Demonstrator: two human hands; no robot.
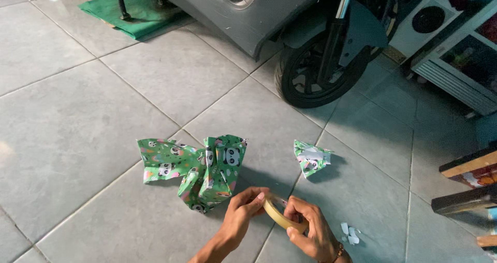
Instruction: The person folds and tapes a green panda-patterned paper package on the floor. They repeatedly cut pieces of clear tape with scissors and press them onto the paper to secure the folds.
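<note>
I hold the tape roll (282,217) w/ both hands, just above the floor (77,113), near the crumpled green paper (199,167). My right hand (310,232) grips the ring tight; left hand (247,208) fingers pinch at its edge. Better to pick the tape end w/ nail, slowly, roll kept steady, so strip doesn't tear.

Grey tiled floor (77,133) bears crumpled green wrapping paper (199,167), a scooter (310,46).
</note>
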